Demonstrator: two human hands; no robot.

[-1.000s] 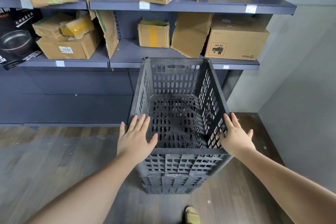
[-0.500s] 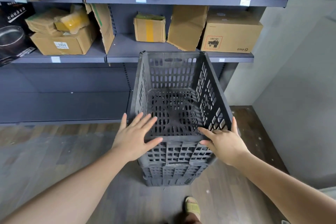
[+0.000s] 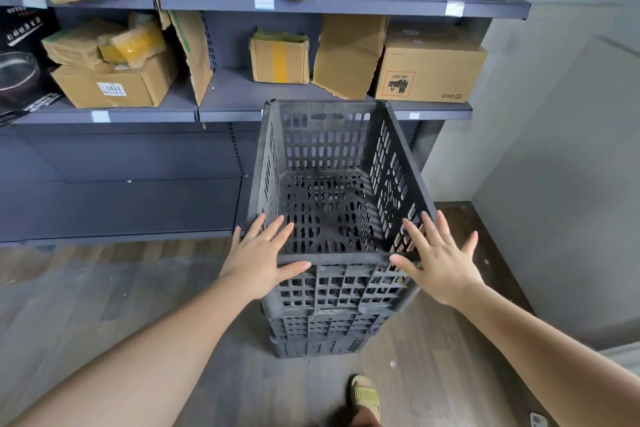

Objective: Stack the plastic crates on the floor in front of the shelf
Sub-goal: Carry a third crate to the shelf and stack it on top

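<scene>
A: What is seen nearest?

B: A foot in an olive-green slip-on sandal (image 3: 364, 395) is planted on the grey wood-plank floor (image 3: 86, 305), just before the stack of black perforated plastic crates (image 3: 332, 291).

A: How are the hands placed?

B: The left hand (image 3: 258, 260) is laid flat at the near left corner of the top crate's rim, fingers (image 3: 268, 230) spread and straight, the thumb along the near edge. The right hand (image 3: 440, 262) is spread at the near right corner, fingers extended; nothing is gripped by either. Whether the right palm touches the rim cannot be told.

A: And the stack itself?

B: It is stood on the floor, close before the dark grey metal shelf unit (image 3: 332, 111), the top crate nested upright in those beneath.

A: Beyond?

B: Brown cardboard boxes (image 3: 429, 69) are ranged on the shelves.
</scene>
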